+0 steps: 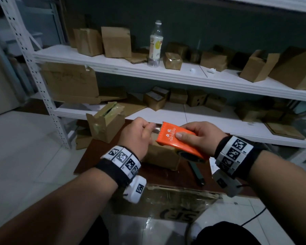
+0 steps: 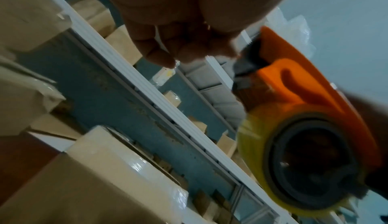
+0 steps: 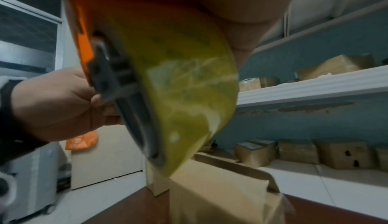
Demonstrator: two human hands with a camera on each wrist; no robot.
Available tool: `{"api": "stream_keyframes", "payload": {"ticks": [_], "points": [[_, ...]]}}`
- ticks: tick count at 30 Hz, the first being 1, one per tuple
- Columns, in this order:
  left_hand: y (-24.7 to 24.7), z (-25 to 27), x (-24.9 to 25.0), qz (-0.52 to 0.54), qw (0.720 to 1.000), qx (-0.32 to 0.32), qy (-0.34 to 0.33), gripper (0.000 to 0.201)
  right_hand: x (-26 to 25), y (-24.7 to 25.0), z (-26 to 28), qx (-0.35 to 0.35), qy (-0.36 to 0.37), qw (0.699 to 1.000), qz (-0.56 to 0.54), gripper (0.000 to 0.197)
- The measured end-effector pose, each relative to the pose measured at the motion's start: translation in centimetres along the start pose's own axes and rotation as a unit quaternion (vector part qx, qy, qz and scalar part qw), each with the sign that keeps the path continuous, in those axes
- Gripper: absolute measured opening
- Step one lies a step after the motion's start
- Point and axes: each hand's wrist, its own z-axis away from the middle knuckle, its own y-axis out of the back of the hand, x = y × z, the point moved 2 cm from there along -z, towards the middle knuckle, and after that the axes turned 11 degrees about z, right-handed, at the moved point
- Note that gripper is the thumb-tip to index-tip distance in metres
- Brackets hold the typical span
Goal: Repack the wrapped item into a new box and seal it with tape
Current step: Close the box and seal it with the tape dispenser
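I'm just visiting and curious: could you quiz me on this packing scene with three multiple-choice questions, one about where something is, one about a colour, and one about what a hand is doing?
1. Where is the plastic bottle?
A. on the upper shelf
B. on the floor
C. inside a box

2. What colour is the tape dispenser?
A. blue
B. orange
C. white

3. What is the right hand doing?
A. hanging idle
B. pressing a box flap
C. gripping the dispenser

Answers: 1 A, it stands upright among cardboard boxes on the upper shelf. 2 B, its body is bright orange. 3 C, thumb and fingers wrap it while the left hand pinches at its toothed end.
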Motion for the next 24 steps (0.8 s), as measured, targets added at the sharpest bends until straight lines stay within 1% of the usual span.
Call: {"api": "stream_keyframes", "payload": {"ticks": [2, 4, 6, 8, 10, 14, 16, 19, 22, 24], "points": [[1.1, -1.8, -1.2, 0.005, 0.999, 0.028, 0.035, 0.024, 1.3, 0.9, -0.8, 0.006, -0.027, 1.0, 0.014, 0.038], [2.7, -3.6, -2.9, -0.004, 0.996, 0.065, 0.068, 0.029, 3.0, 2.0, -1.3, 0.022, -0.064, 0.997, 0.021, 0.031], [3.7, -5.1, -4.6, -0.02, 0.994, 0.08, 0.072, 0.037, 4.6, 2.9, -1.9, 0.034, -0.096, 0.994, 0.03, 0.03], [3.3, -6.1, -6.0, -0.038, 0.995, 0.059, 0.071, 0.04, 5.7, 3.1, -2.7, 0.028, -0.114, 0.992, 0.043, 0.031], [2.4, -7.1, -6.9, -0.04, 0.995, 0.048, 0.077, 0.038, 6.5, 2.7, -3.8, 0.02, -0.13, 0.99, 0.042, 0.029], [0.5, -9.4, -8.5, 0.007, 0.996, 0.04, 0.083, 0.038, 8.4, 2.1, -6.3, 0.015, -0.145, 0.988, 0.055, 0.029], [-0.6, -10.4, -9.5, 0.017, 0.996, 0.034, 0.079, 0.033, 9.6, 1.8, -7.5, 0.007, -0.15, 0.986, 0.069, 0.028], [-1.8, -11.8, -10.8, -0.014, 0.997, 0.026, 0.078, 0.028, 11.1, 1.4, -9.1, -0.002, -0.147, 0.985, 0.085, 0.034], [-2.5, -12.8, -11.9, -0.038, 0.995, 0.019, 0.091, 0.028, 11.9, 1.0, -10.6, -0.014, -0.147, 0.983, 0.105, 0.031], [-2.8, -13.2, -12.7, -0.051, 0.995, 0.026, 0.078, 0.027, 12.2, 0.7, -11.7, -0.022, -0.138, 0.983, 0.121, 0.034]]}}
